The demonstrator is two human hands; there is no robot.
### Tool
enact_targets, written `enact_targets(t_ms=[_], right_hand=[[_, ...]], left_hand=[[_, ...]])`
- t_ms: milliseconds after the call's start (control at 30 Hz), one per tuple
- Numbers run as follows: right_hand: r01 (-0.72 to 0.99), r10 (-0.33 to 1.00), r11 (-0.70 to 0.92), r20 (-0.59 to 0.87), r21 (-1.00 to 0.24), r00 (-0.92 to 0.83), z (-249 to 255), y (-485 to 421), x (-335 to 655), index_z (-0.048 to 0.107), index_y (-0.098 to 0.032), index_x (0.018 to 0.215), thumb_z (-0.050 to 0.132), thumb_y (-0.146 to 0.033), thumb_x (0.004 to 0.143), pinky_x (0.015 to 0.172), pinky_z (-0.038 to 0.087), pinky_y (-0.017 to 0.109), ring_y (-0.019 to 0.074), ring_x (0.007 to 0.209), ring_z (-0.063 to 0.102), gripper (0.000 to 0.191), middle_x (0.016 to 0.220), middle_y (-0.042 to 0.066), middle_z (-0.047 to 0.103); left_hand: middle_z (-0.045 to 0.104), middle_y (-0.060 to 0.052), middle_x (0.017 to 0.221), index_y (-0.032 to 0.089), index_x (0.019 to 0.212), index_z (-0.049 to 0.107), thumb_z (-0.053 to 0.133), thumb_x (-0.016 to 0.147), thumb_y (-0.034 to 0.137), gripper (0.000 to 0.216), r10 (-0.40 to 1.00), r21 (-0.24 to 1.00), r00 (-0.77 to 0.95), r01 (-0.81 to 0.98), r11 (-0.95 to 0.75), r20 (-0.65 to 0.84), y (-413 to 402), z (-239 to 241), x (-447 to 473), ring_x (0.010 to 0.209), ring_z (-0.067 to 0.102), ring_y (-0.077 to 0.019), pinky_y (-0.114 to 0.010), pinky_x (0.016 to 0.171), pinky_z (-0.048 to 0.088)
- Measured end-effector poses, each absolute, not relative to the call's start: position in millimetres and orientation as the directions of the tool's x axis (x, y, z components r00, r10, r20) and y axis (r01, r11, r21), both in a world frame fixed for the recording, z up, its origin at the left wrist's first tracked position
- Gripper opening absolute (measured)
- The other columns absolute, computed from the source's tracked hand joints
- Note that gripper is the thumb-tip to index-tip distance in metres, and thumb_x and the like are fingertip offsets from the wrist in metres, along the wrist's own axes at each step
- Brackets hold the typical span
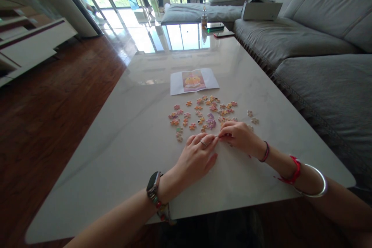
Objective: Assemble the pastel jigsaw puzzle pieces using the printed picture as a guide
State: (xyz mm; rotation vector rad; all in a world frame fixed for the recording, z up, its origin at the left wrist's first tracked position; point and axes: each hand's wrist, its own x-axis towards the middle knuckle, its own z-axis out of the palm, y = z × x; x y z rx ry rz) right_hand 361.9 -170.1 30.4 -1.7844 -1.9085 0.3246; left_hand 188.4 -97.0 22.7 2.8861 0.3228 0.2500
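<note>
On white table (130, 135); puzzle pieces (211, 121) (hands (240, 136) partly hiding some); sheet (193, 81) beyond

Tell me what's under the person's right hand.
Puzzle pieces lie on the white tabletop just beyond the right hand. Whatever sits directly beneath its palm and curled fingers is covered, so I can't tell.

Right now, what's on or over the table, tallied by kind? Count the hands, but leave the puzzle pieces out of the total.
Hands: 2 (left hand, right hand)
Sheet: 1
Bottle: 1
Flat slabs: 2 (green-edged slab, red-edged slab)
Total: 6
Puzzle pieces: too crowded and partly hidden to count.
</note>
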Motion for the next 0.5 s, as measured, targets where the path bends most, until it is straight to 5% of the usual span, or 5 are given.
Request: enact_targets(t_ms=[233, 367, 500], right_hand=[[0.917, 0.943, 0.277, 0.266, -0.288, -0.201, 38, -177, 374, 0.064, -0.018, 0.079, 0.045, -0.021, 0.082, 0.079, 0.041, 0.031, 0.0162, 0.083, 0.052, 0.019, 0.086, 0.007, 0.06], [0.96, 0.899, -0.011, 0.417, -0.28, 0.132, 43, -177, 435, 0.064, -0.017, 0.087, 0.049, -0.019, 0.078, 0.081, 0.041, 0.031, 0.0177, 0.086, 0.053, 0.018, 0.089, 0.008, 0.059], [0.933, 0.959, -0.183, 0.152, -0.311, 0.239, 36, -178, 480, 0.064, -0.016, 0.084, 0.059, -0.018, 0.068, 0.066, 0.045, 0.025, 0.0132, 0.066, 0.056, 0.017, 0.081, 0.005, 0.059]], left_hand=[[0.048, -0.006, 0.117, 0.021, 0.12, 0.041, 0.04, 0.081, 0.028, 0.039, 0.248, 0.244, 0.957, 0.207, -0.947, 0.151, -99, 26, 190, 0.112, 0.037, -0.0221, -0.04, 0.096, 0.029], [0.048, -0.005, 0.118, 0.02, 0.12, 0.042, 0.04, 0.081, 0.027, 0.039, 0.241, 0.232, 0.951, 0.195, -0.953, 0.193, -97, 20, 188, 0.111, 0.038, -0.022, -0.04, 0.095, 0.03], [0.048, -0.006, 0.118, 0.019, 0.119, 0.042, 0.04, 0.081, 0.025, 0.038, 0.241, 0.231, 0.938, 0.184, -0.955, 0.249, -95, 13, 186, 0.111, 0.039, -0.0219, -0.038, 0.094, 0.032]])
